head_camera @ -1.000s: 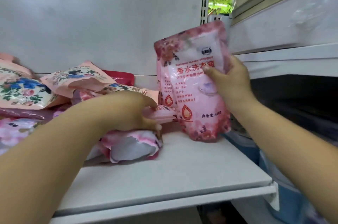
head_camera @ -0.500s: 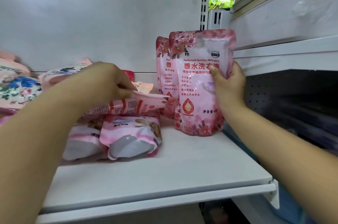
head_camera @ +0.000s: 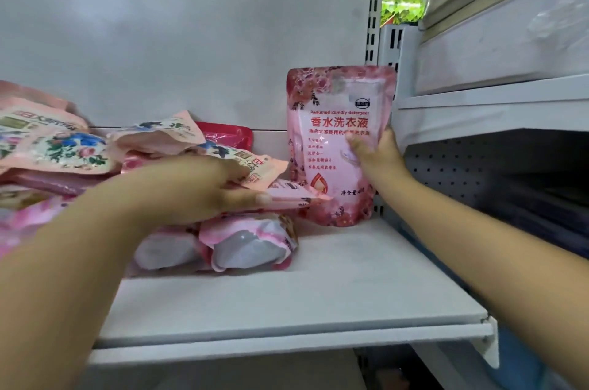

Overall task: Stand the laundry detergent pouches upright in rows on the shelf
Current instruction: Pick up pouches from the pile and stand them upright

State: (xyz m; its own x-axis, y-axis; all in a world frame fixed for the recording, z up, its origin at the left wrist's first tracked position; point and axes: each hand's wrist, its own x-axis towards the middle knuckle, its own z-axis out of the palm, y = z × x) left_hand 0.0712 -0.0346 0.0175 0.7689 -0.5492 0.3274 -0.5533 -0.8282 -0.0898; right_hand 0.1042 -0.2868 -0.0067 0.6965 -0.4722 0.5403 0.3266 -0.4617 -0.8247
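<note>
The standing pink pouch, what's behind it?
Behind the standing pink pouch only the white back wall shows. Whether another pouch stands behind it cannot be seen; it covers that spot.

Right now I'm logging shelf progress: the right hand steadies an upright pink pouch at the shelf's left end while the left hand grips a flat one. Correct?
Not quite. In the head view the upright pink pouch, steadied by the right hand, stands at the shelf's right end. The left hand does grip a flat pouch.

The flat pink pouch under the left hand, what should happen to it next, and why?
Probably lift that flat pink pouch, which the left hand grips, and stand it left of the upright pouch the right hand steadies. It lies on the heap, and the shelf there looks bare.
</note>
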